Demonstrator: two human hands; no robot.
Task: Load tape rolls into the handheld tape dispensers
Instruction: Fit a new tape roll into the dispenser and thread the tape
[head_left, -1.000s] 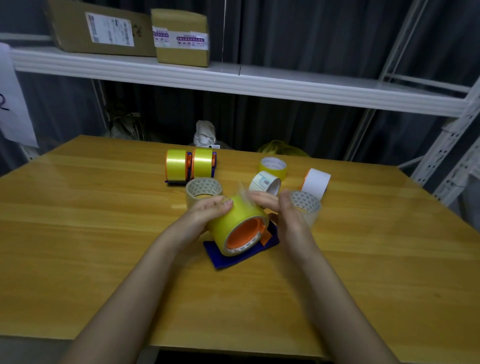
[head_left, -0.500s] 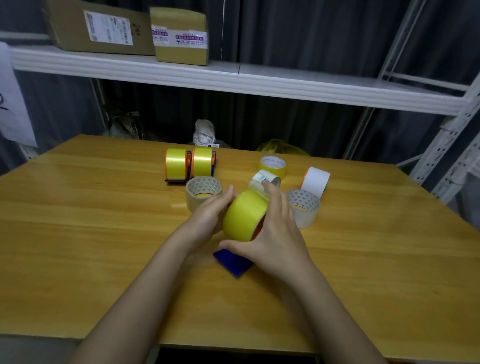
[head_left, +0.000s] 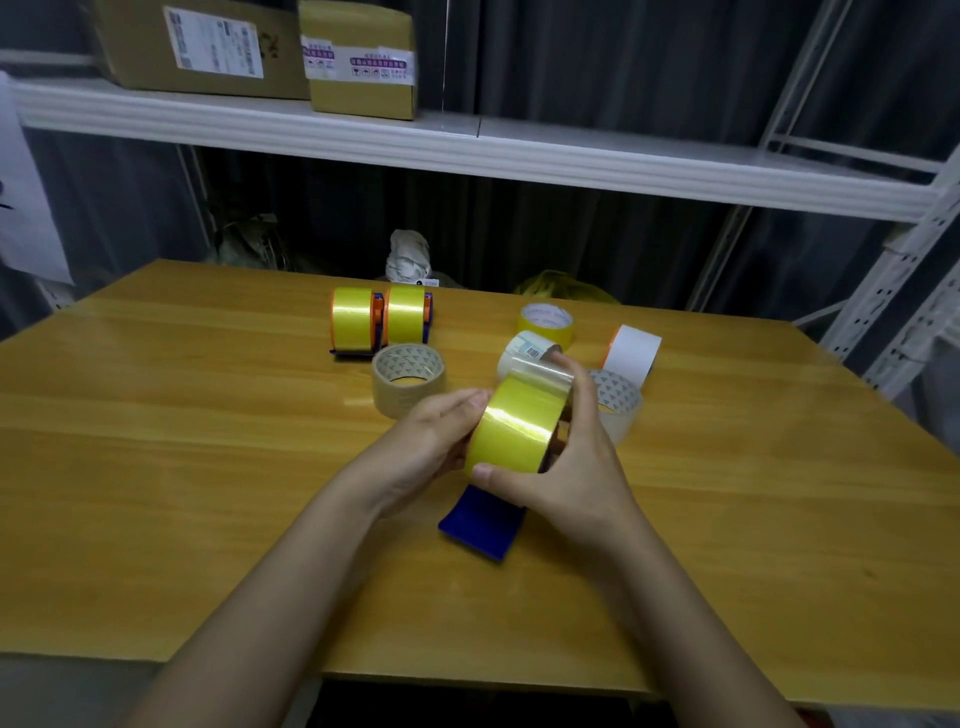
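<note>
Both hands are gripping: the right hand (head_left: 566, 467) is wrapping the yellow tape roll (head_left: 519, 423) lying between them, the left hand (head_left: 434, 441) bracing its side, blue dispenser (head_left: 483, 522) beneath

A long white shelf (head_left: 519, 156) runs across the back, above the wooden surface (head_left: 156, 467). Two brown boxes (head_left: 208, 47) with labels sit side by side on the shelf. A dark curtain (head_left: 623, 62) hangs behind everything.
</note>
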